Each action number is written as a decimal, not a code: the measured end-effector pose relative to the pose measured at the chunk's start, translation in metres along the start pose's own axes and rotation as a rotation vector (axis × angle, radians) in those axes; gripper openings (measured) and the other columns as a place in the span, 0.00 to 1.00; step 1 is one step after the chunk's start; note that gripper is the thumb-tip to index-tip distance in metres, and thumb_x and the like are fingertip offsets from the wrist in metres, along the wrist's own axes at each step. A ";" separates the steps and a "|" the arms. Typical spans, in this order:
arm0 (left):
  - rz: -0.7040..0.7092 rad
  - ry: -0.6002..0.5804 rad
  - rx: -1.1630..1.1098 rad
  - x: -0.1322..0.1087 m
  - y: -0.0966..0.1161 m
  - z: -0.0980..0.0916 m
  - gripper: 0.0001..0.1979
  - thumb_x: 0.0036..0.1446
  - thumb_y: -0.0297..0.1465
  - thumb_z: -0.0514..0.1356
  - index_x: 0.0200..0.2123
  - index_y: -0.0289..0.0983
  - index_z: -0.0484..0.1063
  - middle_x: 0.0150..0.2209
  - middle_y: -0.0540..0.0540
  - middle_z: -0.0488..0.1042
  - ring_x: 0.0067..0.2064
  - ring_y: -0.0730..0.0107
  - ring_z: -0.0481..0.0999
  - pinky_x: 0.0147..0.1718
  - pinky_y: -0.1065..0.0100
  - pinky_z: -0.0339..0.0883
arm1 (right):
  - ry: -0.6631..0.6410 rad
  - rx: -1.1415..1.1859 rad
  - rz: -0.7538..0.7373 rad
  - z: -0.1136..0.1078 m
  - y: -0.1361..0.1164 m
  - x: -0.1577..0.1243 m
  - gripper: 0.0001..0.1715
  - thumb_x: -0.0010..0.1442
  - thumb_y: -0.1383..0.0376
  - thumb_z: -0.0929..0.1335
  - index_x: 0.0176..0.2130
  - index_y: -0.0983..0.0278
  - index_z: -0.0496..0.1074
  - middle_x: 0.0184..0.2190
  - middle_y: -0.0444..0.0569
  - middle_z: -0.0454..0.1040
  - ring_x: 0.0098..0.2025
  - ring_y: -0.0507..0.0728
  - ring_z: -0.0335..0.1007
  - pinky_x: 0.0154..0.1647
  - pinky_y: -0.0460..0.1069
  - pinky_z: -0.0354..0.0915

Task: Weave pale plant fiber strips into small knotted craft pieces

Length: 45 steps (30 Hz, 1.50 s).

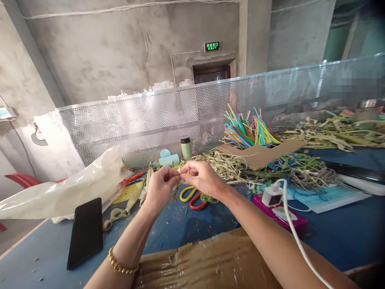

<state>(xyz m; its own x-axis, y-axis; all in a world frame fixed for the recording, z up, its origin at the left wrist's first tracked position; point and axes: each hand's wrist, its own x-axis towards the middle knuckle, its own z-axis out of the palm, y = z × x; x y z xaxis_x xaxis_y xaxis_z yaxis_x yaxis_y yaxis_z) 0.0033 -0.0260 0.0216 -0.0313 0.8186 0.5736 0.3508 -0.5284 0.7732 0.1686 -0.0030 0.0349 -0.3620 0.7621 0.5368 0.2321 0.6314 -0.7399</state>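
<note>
My left hand and my right hand meet over the blue table, their fingertips pinched together. Something small and pale seems to be between the fingertips, but it is too small to make out. Just below the right hand lie a yellow loop and a red loop, possibly handles. Behind the hands spreads a heap of dry, pale plant strips. A light green bottle stands beyond the fingers, with a light blue object beside it.
Colourful pipe cleaners stand behind a bent cardboard piece. A purple power strip with a white charger and a blue face mask lie right. A black phone and a plastic bag are left. Brown cardboard lies in front.
</note>
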 end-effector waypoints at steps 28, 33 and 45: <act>0.106 0.016 0.225 -0.009 0.016 0.008 0.09 0.49 0.22 0.58 0.36 0.37 0.68 0.25 0.53 0.70 0.27 0.75 0.67 0.29 0.71 0.61 | 0.015 -0.006 0.189 0.004 0.002 0.002 0.03 0.46 0.71 0.68 0.26 0.67 0.73 0.18 0.40 0.63 0.20 0.47 0.52 0.20 0.45 0.47; 0.343 0.052 0.471 -0.013 0.018 0.009 0.10 0.53 0.20 0.56 0.37 0.38 0.71 0.29 0.50 0.72 0.32 0.71 0.69 0.33 0.69 0.63 | -0.024 0.124 0.197 0.003 0.007 0.002 0.04 0.47 0.67 0.69 0.26 0.67 0.71 0.19 0.40 0.63 0.21 0.47 0.53 0.21 0.44 0.46; 0.316 0.112 0.512 -0.010 0.013 0.005 0.07 0.56 0.22 0.57 0.32 0.38 0.75 0.31 0.47 0.76 0.32 0.69 0.72 0.34 0.68 0.65 | -0.003 0.105 0.116 0.004 0.000 0.000 0.04 0.49 0.67 0.70 0.28 0.68 0.72 0.19 0.40 0.64 0.22 0.47 0.54 0.21 0.44 0.49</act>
<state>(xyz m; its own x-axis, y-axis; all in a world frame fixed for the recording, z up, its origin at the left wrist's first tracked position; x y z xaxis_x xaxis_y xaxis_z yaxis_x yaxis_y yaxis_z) 0.0134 -0.0404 0.0245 0.0591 0.5962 0.8007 0.7638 -0.5435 0.3482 0.1649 -0.0030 0.0333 -0.3412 0.8284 0.4442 0.1771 0.5207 -0.8352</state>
